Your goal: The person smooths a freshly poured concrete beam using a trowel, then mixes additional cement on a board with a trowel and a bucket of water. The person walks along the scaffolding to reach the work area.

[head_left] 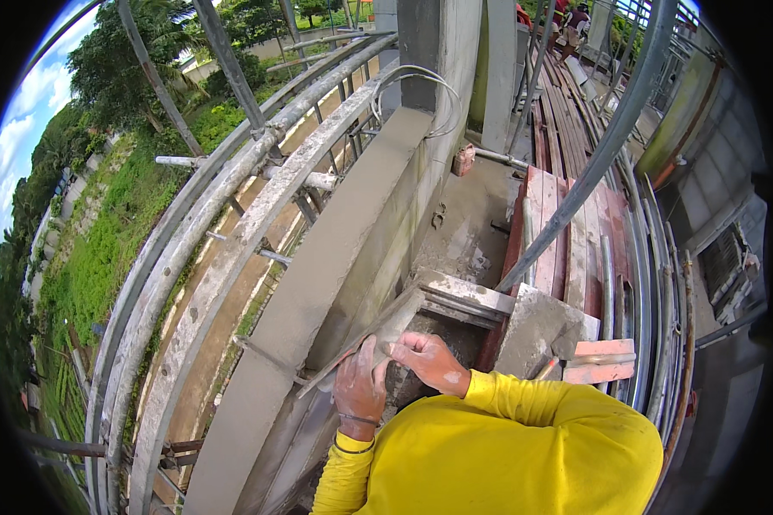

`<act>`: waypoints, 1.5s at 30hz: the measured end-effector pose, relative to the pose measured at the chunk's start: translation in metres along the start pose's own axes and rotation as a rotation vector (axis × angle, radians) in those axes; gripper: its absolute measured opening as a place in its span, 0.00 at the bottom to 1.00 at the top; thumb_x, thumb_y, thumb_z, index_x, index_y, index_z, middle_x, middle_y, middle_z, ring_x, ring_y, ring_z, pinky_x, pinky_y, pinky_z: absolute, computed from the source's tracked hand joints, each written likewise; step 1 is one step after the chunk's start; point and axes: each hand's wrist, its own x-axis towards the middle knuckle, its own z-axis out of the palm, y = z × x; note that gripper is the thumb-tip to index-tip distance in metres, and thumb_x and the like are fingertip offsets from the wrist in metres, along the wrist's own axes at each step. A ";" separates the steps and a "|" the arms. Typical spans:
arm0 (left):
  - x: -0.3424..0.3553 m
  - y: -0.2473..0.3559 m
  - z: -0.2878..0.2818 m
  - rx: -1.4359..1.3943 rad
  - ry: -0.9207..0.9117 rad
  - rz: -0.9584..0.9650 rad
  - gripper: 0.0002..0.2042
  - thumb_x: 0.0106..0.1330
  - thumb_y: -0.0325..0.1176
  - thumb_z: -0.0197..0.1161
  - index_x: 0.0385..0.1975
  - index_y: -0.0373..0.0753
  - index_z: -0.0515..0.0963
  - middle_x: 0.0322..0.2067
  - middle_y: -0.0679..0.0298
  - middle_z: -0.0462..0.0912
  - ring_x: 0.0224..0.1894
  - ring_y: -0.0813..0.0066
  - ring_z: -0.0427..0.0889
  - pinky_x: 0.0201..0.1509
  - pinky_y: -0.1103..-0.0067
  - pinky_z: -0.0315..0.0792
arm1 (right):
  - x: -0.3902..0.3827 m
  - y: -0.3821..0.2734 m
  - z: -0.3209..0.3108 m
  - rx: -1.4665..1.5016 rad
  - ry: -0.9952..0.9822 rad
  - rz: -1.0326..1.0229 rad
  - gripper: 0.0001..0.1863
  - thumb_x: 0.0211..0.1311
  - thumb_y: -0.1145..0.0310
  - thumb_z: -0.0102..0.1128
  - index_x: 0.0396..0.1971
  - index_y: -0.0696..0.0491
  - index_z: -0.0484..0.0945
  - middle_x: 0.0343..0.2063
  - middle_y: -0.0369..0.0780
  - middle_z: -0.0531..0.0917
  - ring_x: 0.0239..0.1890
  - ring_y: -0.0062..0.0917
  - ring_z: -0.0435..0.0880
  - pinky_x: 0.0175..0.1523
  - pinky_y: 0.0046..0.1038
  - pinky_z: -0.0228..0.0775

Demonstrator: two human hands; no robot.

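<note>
A flat, cement-smeared board [392,324] leans at a slant against the inner side of a low wall [318,257] whose top is coated in smooth grey plaster. My left hand [361,390] is closed on the board's near edge, its fingers bent against it. Just to the right, my right hand [429,360] has thumb and fingers pinched together by the same edge; what lies between them is too small to make out. A thin metal bar [266,356] crosses the wall top by the board's lower end.
To the right, a mortar-covered board [537,330] carries a trowel [567,343], with reddish blocks [601,360] beside it. A slanting scaffold pole [588,172] crosses above wooden planks [567,232]. Scaffold rails [206,184] run along the left. A brick [464,160] lies farther off; people work far back.
</note>
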 end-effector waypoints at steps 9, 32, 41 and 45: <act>0.008 0.034 -0.057 -0.402 -0.431 -0.059 0.27 0.66 0.31 0.69 0.66 0.36 0.74 0.53 0.52 0.84 0.52 0.56 0.84 0.57 0.68 0.77 | 0.106 0.037 -0.071 0.387 0.274 0.020 0.17 0.78 0.57 0.50 0.56 0.50 0.75 0.46 0.35 0.85 0.42 0.21 0.87 0.44 0.29 0.82; -0.298 -0.124 0.022 -0.450 -0.714 -1.342 0.24 0.71 0.34 0.68 0.64 0.32 0.75 0.51 0.56 0.87 0.51 0.70 0.85 0.57 0.73 0.79 | 0.229 0.117 -0.044 0.371 0.411 0.034 0.16 0.75 0.54 0.54 0.42 0.53 0.77 0.33 0.34 0.83 0.31 0.20 0.83 0.31 0.28 0.82; -0.192 -0.168 0.104 -0.279 -1.091 -1.094 0.23 0.72 0.34 0.66 0.63 0.32 0.76 0.51 0.56 0.87 0.50 0.70 0.85 0.56 0.73 0.79 | 0.282 0.193 -0.102 0.134 0.948 0.206 0.19 0.67 0.55 0.59 0.33 0.59 0.76 0.30 0.50 0.83 0.35 0.39 0.82 0.42 0.41 0.71; -0.161 -0.175 0.131 -0.270 -1.162 -1.042 0.22 0.72 0.34 0.66 0.63 0.32 0.76 0.50 0.56 0.87 0.50 0.70 0.85 0.56 0.73 0.79 | 0.196 0.206 -0.212 0.131 1.016 0.194 0.19 0.69 0.55 0.59 0.36 0.60 0.78 0.31 0.48 0.83 0.35 0.35 0.81 0.45 0.39 0.73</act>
